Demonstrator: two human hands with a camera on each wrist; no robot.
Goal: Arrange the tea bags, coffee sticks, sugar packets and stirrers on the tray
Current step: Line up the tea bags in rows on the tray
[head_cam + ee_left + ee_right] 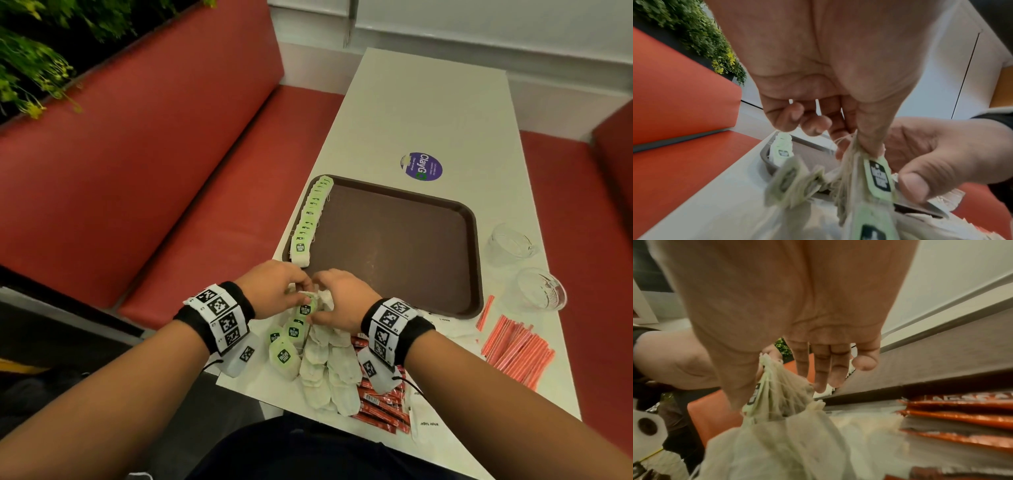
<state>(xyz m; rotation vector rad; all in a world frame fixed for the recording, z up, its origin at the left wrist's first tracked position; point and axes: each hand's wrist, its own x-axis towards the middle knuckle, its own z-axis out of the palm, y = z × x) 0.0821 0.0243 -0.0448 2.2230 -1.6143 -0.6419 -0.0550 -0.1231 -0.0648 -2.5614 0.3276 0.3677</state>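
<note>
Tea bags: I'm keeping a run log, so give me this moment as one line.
step: tea bags | left hand: pinches tea bag | right hand: pinches same tea bag | tray: tea bag row along left edge

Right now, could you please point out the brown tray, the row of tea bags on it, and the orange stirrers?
brown tray (394, 246), head view, on its bare floor.
row of tea bags (310, 219), head view, on a green tag midway along the row.
orange stirrers (517, 349), head view, on the middle of the loose pile.

Brown tray (394, 246); pale green tags on off-white tea bags (310, 219); red coffee sticks (383, 404); orange stirrers (517, 349); black-and-white checked wristbands (219, 313); red bench (137, 154).
</note>
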